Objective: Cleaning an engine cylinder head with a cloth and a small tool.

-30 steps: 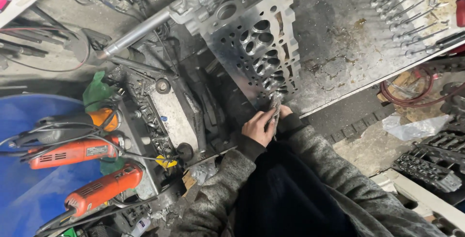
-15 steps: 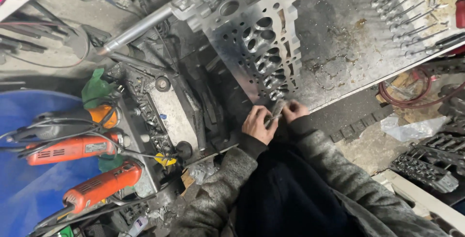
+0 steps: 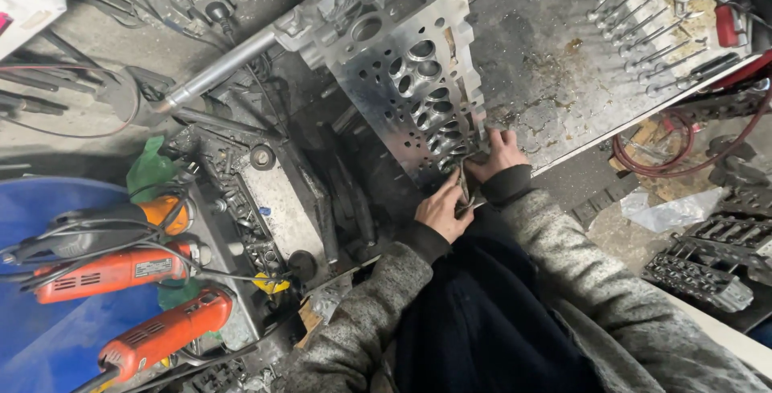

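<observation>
A bare aluminium cylinder head with rows of round ports lies across a dirty metal bench. Both my hands are at its near end. My left hand is curled around the lower end of a small grey strip, maybe cloth or abrasive paper. My right hand lies on the head's near corner with its fingers spread over the edge, and its thumb meets the strip's upper end. Grey knitted sleeves cover both arms.
Several wrenches lie in a row at the bench's far right. Two orange power tools rest on a blue barrel at left. A dark engine part sits beside the head, red hose and chain-like parts at right.
My right hand has come into view beside the left and settled on the head's near corner. The view has shifted slightly; both hands now stay at the grey strip.
</observation>
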